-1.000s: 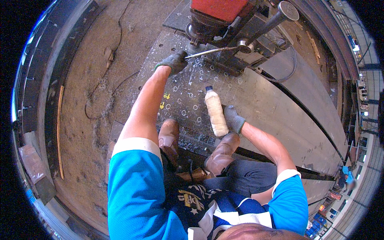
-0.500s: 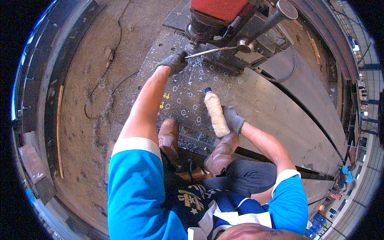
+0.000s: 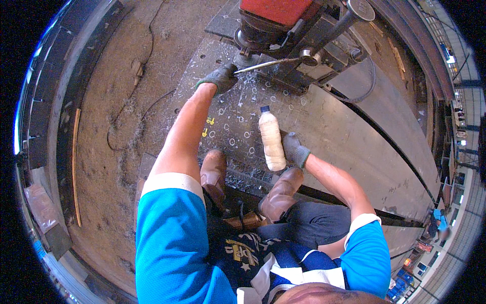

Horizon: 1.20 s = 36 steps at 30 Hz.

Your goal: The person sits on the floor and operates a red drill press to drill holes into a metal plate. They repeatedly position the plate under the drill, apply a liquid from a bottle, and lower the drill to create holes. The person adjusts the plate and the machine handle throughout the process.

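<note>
Left glove on the drill's feed lever, right glove on the bottle: both close to chips and steel.

From the upper middle of the frame, I see my left hand [image 3: 221, 77] closed around the tip of the feed lever [image 3: 266, 64] of the red drill [image 3: 283, 23]; I judge a slip could drop it onto the swarf-strewn steel plate [image 3: 324, 126]. Right of centre, my right hand [image 3: 295, 149] grips the plastic bottle [image 3: 271, 141] of pale liquid, standing over the drilled holes; a loose grip could tip it toward my brown boots [image 3: 281, 192].
</note>
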Each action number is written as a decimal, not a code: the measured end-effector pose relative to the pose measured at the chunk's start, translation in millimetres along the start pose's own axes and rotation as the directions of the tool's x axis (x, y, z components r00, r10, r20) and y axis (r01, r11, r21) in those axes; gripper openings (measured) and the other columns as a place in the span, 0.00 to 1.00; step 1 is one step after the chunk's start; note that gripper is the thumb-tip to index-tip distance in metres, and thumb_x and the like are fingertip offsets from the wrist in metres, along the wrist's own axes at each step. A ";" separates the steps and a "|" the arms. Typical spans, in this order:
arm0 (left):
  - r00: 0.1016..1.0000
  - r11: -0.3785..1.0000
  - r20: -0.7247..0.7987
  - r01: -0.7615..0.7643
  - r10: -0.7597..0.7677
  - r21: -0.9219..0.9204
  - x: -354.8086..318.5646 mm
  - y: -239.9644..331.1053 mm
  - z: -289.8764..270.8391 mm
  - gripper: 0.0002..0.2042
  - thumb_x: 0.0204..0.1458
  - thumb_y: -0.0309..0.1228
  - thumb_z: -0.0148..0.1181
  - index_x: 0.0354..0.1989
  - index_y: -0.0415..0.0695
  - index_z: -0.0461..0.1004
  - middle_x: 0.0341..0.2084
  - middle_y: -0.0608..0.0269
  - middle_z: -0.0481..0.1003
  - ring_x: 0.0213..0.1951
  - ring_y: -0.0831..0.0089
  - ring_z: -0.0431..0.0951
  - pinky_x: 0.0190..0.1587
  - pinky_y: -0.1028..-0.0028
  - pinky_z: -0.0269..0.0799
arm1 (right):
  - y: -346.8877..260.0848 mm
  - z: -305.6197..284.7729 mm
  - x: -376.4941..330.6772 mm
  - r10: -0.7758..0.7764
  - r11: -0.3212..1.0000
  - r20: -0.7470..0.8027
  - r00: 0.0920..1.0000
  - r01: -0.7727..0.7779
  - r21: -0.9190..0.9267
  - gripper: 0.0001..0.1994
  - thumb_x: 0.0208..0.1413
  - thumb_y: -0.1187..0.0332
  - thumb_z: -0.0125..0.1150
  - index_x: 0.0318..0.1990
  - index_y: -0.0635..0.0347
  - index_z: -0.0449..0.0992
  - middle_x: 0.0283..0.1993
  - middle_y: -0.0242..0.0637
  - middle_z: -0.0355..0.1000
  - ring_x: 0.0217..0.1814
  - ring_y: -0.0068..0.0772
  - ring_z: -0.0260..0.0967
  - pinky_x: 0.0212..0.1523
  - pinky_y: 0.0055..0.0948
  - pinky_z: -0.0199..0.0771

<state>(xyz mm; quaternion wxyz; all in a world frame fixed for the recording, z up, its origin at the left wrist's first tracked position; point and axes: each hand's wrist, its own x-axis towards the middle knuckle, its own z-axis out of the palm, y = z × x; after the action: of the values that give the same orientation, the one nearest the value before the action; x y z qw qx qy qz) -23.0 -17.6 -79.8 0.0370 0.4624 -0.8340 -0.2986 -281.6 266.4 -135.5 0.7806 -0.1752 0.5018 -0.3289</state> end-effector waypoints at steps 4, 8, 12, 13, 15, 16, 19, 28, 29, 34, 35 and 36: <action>0.999 0.999 0.010 0.046 -0.046 -0.024 -0.2 9.6 -1.7 0.17 0.60 0.36 0.59 0.57 0.47 0.74 0.52 0.44 0.79 0.56 0.43 0.78 0.57 0.51 0.73 | -4.1 4.4 -7.8 -0.014 0.999 -0.030 0.999 0.013 -0.036 0.21 0.73 0.62 0.37 0.66 0.59 0.68 0.61 0.41 0.75 0.57 0.36 0.76 0.59 0.35 0.76; 0.999 0.999 0.020 0.038 -0.037 -0.004 -2.2 7.1 -4.0 0.18 0.60 0.37 0.59 0.57 0.47 0.74 0.52 0.44 0.79 0.56 0.44 0.78 0.57 0.51 0.73 | -7.2 13.4 -11.9 -0.032 0.997 -0.056 0.998 0.028 -0.073 0.21 0.73 0.62 0.38 0.66 0.58 0.68 0.61 0.41 0.75 0.57 0.36 0.76 0.59 0.35 0.76; 0.999 0.999 0.017 0.036 -0.037 0.009 0.1 7.9 -2.6 0.17 0.60 0.36 0.58 0.57 0.47 0.74 0.52 0.45 0.79 0.57 0.44 0.78 0.57 0.52 0.73 | -6.8 10.4 -8.9 -0.012 0.999 -0.031 0.999 0.010 -0.050 0.21 0.73 0.62 0.37 0.66 0.58 0.68 0.60 0.40 0.75 0.56 0.35 0.76 0.58 0.35 0.77; 0.999 0.999 0.015 0.040 -0.040 0.002 0.7 7.3 -2.4 0.17 0.60 0.36 0.58 0.57 0.47 0.74 0.53 0.44 0.79 0.57 0.44 0.78 0.57 0.52 0.73 | -6.7 9.3 -7.5 -0.011 0.999 -0.030 0.999 0.009 -0.047 0.21 0.73 0.62 0.37 0.66 0.58 0.68 0.60 0.40 0.75 0.56 0.35 0.76 0.58 0.35 0.77; 0.999 0.999 0.014 0.047 -0.047 -0.013 1.7 7.0 -1.3 0.17 0.60 0.36 0.58 0.57 0.47 0.74 0.53 0.44 0.79 0.57 0.45 0.78 0.57 0.52 0.73 | -5.3 7.4 -6.1 -0.006 0.999 -0.029 1.000 0.004 -0.039 0.21 0.73 0.62 0.37 0.65 0.58 0.68 0.60 0.40 0.76 0.56 0.35 0.76 0.58 0.34 0.77; 0.999 0.999 0.014 0.052 -0.051 -0.016 2.0 6.9 -0.7 0.17 0.60 0.36 0.58 0.57 0.47 0.74 0.53 0.44 0.79 0.57 0.45 0.78 0.57 0.52 0.73 | -4.7 6.4 -5.7 -0.004 0.999 -0.028 1.000 0.003 -0.041 0.21 0.73 0.62 0.37 0.65 0.58 0.68 0.60 0.40 0.76 0.56 0.35 0.76 0.58 0.34 0.77; 0.999 0.999 0.005 0.050 -0.049 -0.022 1.8 4.9 0.8 0.18 0.59 0.36 0.58 0.57 0.47 0.75 0.52 0.44 0.79 0.56 0.44 0.78 0.56 0.52 0.74 | -3.8 6.7 -5.4 -0.002 0.999 -0.028 1.000 0.001 -0.044 0.21 0.74 0.61 0.37 0.65 0.58 0.69 0.59 0.39 0.76 0.55 0.34 0.76 0.57 0.34 0.77; 0.999 0.999 0.007 0.040 -0.040 -0.001 -0.6 14.8 -3.7 0.19 0.58 0.36 0.57 0.57 0.47 0.75 0.50 0.43 0.80 0.54 0.43 0.79 0.55 0.52 0.74 | -4.3 4.5 -6.5 0.007 0.999 -0.039 0.999 -0.009 -0.052 0.20 0.74 0.61 0.36 0.64 0.57 0.69 0.58 0.38 0.76 0.53 0.33 0.76 0.56 0.34 0.78; 0.999 0.999 0.003 0.037 -0.037 -0.009 -1.5 13.6 -3.9 0.19 0.58 0.36 0.57 0.57 0.47 0.75 0.50 0.43 0.80 0.54 0.43 0.79 0.55 0.52 0.74 | -4.2 5.3 -6.4 0.008 0.999 -0.038 0.999 -0.009 -0.049 0.20 0.74 0.61 0.36 0.64 0.57 0.69 0.58 0.38 0.76 0.53 0.33 0.76 0.56 0.34 0.78; 0.999 0.999 -0.009 0.042 -0.042 -0.014 -1.1 6.2 -1.5 0.19 0.57 0.36 0.59 0.57 0.47 0.74 0.50 0.43 0.80 0.55 0.43 0.78 0.56 0.52 0.74 | -4.1 8.3 -5.9 0.011 0.998 -0.033 0.999 -0.013 -0.054 0.20 0.74 0.61 0.35 0.64 0.57 0.69 0.57 0.37 0.76 0.52 0.32 0.76 0.55 0.34 0.79; 0.999 0.999 -0.008 0.032 -0.032 -0.012 -0.4 5.2 -1.3 0.19 0.57 0.36 0.59 0.57 0.47 0.74 0.50 0.43 0.79 0.55 0.43 0.78 0.56 0.52 0.74 | -4.4 7.8 -6.1 0.012 0.998 -0.033 0.999 -0.013 -0.053 0.20 0.75 0.61 0.35 0.64 0.57 0.69 0.56 0.37 0.76 0.52 0.32 0.76 0.55 0.34 0.79; 1.000 1.000 -0.007 0.022 -0.022 -0.011 0.2 4.4 -0.8 0.19 0.57 0.37 0.59 0.57 0.47 0.74 0.51 0.43 0.79 0.55 0.43 0.78 0.56 0.52 0.74 | -4.5 7.3 -6.5 0.011 0.999 -0.035 0.999 -0.013 -0.052 0.20 0.75 0.61 0.35 0.64 0.57 0.69 0.56 0.37 0.76 0.52 0.32 0.76 0.55 0.34 0.79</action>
<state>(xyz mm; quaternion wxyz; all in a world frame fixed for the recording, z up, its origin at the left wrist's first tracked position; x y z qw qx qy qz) -26.1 -16.4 -76.8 0.0390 0.4724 -0.8271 -0.3019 -278.5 267.2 -125.3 0.7690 -0.1867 0.5247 -0.3138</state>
